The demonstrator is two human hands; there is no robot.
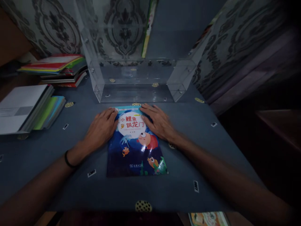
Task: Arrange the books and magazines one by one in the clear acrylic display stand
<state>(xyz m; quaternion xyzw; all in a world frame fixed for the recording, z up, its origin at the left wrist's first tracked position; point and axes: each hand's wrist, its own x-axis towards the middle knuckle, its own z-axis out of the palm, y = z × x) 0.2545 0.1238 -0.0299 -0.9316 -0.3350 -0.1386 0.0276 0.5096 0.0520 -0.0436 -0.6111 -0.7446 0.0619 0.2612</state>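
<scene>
A thin children's book [136, 147] with a blue cover, cartoon fish and red Chinese letters lies flat on the grey-blue table [188, 147]. My left hand [101, 128] rests palm down on its upper left edge, fingers spread. My right hand [158, 121] lies flat on its upper right edge. Neither hand grips the book. A black band circles my left wrist.
A clear acrylic box [138, 78] stands open just behind the book. Stacks of books lie at far left [28, 106] and back left [61, 69]. Another book [208, 218] peeks out below the front edge. Patterned wall behind; small stickers dot the table.
</scene>
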